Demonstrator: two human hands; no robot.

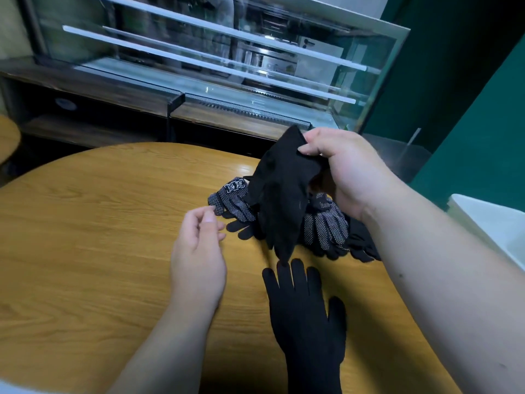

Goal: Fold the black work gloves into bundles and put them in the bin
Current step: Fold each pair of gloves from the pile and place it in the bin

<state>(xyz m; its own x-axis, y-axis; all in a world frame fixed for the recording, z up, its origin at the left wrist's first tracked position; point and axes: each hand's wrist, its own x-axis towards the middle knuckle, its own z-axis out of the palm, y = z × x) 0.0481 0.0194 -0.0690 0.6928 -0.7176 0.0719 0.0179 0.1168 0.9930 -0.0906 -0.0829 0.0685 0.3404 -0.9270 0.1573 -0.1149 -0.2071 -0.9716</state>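
Where the round wooden desk point(85, 251) fills the lower view, a white bin point(488, 223) shows just beyond its right edge. A pile of black gloves point(324, 223), some dotted white, lies toward the desk's far right part. By the near edge a flat glove point(306, 322) lies alone, its fingers pointing at the far edge. Above the pile a hanging glove point(284, 189) dangles fingers-down, its tips just over the flat glove's fingertips. The right hand point(346, 172) pinches its cuff between thumb and fingers. The left hand point(199, 251), loosely curled, holds nothing, left of the pile.
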